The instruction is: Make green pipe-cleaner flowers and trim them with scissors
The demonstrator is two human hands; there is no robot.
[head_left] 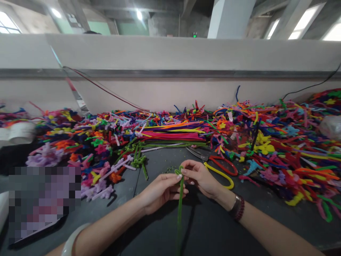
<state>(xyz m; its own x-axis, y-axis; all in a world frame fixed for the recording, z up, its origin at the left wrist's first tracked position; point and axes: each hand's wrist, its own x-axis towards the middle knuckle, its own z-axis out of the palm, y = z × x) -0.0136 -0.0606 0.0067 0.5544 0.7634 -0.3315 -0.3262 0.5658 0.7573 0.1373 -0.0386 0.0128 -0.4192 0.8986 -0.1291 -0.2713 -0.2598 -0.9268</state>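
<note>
Between both hands is a green pipe cleaner (180,213), its upper end bent into small loops and its long tail hanging straight down toward me. My left hand (166,188) pinches it just below the loops with thumb and fingers. From the other side, my right hand (199,176) grips the looped top between thumb and forefinger. Beyond my right hand lie scissors (223,165) with one red and one yellow handle, blades pointing left. A cluster of bent green pipe cleaners (138,161) rests on the dark table, past my left hand.
Heaps of coloured pipe cleaner pieces cover the right (287,153) and left (77,142) of the table (160,231). Straight bundled pipe cleaners (173,135) lie at the back. A pixelated flat object (42,206) is at the left, near a white cup (21,133). A white partition (170,92) stands behind.
</note>
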